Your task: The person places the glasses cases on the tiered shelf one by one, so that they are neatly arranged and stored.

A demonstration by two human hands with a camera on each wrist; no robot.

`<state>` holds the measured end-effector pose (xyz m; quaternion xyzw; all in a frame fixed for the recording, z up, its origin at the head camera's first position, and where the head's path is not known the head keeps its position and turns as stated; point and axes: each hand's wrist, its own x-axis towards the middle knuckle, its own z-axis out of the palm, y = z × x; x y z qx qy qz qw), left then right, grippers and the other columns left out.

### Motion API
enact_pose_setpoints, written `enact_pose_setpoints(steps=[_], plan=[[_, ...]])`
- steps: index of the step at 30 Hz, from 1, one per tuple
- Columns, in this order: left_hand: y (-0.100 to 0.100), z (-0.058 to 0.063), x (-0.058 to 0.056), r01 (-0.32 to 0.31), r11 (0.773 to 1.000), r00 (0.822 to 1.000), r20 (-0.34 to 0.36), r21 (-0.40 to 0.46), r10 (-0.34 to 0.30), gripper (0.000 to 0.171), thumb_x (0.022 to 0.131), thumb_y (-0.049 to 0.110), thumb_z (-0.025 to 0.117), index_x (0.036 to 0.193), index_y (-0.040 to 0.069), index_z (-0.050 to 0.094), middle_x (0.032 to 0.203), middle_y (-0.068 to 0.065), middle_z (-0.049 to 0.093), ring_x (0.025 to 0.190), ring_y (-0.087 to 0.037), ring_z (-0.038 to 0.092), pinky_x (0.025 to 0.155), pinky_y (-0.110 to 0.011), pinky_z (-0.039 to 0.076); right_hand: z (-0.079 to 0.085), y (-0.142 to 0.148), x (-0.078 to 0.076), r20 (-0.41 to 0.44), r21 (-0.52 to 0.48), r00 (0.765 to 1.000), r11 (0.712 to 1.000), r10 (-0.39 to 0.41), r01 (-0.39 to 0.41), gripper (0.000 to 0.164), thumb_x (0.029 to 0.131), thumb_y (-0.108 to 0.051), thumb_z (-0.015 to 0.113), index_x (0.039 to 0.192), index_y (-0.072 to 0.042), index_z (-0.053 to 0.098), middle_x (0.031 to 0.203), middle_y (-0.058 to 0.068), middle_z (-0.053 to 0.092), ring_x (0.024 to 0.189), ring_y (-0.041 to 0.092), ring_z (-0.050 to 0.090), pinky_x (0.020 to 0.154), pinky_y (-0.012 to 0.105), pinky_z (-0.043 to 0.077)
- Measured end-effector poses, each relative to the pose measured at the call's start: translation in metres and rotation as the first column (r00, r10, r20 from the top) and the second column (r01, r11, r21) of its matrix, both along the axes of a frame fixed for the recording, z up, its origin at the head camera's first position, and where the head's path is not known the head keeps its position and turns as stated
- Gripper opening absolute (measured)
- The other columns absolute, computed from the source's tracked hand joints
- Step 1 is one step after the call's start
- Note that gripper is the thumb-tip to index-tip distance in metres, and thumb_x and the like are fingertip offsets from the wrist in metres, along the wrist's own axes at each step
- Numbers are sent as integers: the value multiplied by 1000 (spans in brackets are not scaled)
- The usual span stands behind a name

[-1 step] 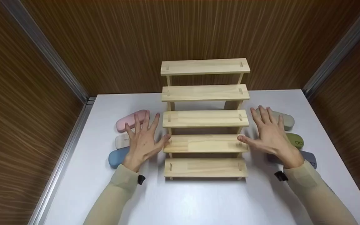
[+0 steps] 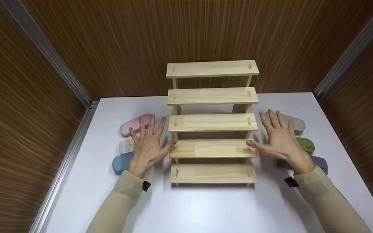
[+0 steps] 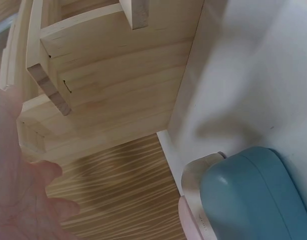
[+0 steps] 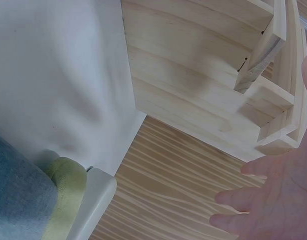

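A pale wooden stepped rack (image 2: 213,123) with several shelf boards stands mid-table. My left hand (image 2: 148,149) is spread at its left side, the thumb tip over the left end of the second-lowest board. On the other side my right hand (image 2: 280,140) is spread likewise, its thumb overlapping that board's right end; whether either thumb touches is unclear. Partly under the left hand in the head view lie a pink glasses case (image 2: 130,125), a white case (image 2: 126,146) and a blue case (image 3: 248,200). A grey-green case (image 2: 296,125), a green glasses case (image 2: 307,145) and a grey-blue case (image 2: 320,163) lie by the right.
The white table (image 2: 199,210) ends at a wood-grain back panel (image 2: 125,48). Similar panels with metal edge strips (image 2: 66,74) rise on the left and right. Both wrists carry a small black device (image 2: 146,185) at the cuff.
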<state>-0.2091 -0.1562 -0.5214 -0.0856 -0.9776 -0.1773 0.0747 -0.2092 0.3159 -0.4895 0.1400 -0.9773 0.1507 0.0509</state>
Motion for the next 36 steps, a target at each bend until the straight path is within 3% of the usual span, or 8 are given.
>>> enact_pose_setpoints(steps=[7, 13, 19, 23, 29, 33, 36], plan=[[-1, 0, 1, 3, 1000, 1000, -10, -9, -3, 95, 102, 84, 48, 179, 30, 32, 190, -11, 21, 175, -57, 8, 128, -95, 1, 0, 2, 2, 28, -10, 1000, 1000, 0, 1, 118, 94, -73, 73, 181, -12, 20, 185, 33, 19, 171, 62, 14, 128, 95, 8], [-4, 4, 4, 9, 1000, 1000, 1, 1, -9, 97, 101, 84, 51, 179, 31, 31, 189, -15, 21, 175, -55, 7, 130, -93, 9, 4, 5, 2, 14, -36, 1000, 999, 10, -9, 117, 94, -72, 75, 180, -11, 26, 185, 30, 22, 171, 60, 18, 130, 91, 11], [-8, 9, 10, 34, 992, 999, 19, 125, -37, 93, 102, 77, 58, 177, 27, 36, 187, -17, 25, 173, -56, 16, 135, -84, 22, 9, 14, 5, -39, -83, 998, 995, 44, -47, 113, 90, -63, 83, 175, -5, 36, 181, 31, 33, 166, 61, 30, 130, 87, 23], [-11, 10, 13, 58, 971, 998, 21, 230, -65, 89, 103, 68, 65, 175, 21, 42, 185, -19, 31, 172, -53, 27, 136, -76, 31, 11, 23, 8, -55, -109, 996, 992, 65, -71, 113, 87, -58, 89, 173, -4, 40, 177, 32, 40, 162, 60, 38, 130, 82, 30], [-13, 11, 21, 71, 930, 994, 49, 361, -95, 77, 106, 57, 67, 169, 15, 52, 179, -23, 43, 164, -52, 43, 135, -72, 35, 12, 36, 17, -11, -86, 999, 995, 45, -45, 115, 81, -58, 95, 171, -8, 45, 172, 31, 48, 156, 58, 47, 111, 86, 47], [-14, 9, 24, 72, 889, 992, 64, 452, -113, 69, 107, 49, 70, 163, 11, 59, 169, -22, 57, 154, -47, 58, 131, -65, 46, 12, 46, 22, 12, -65, 999, 997, 42, -41, 109, 80, -54, 98, 167, -8, 52, 169, 30, 52, 152, 58, 51, 106, 86, 50], [-14, 5, 25, 61, 850, 989, 82, 523, -121, 62, 107, 42, 74, 158, 9, 65, 160, -22, 66, 139, -48, 71, 119, -63, 58, 10, 53, 25, 21, -55, 999, 997, 46, -45, 100, 80, -49, 99, 161, -5, 59, 163, 30, 58, 146, 59, 57, 106, 84, 52]])
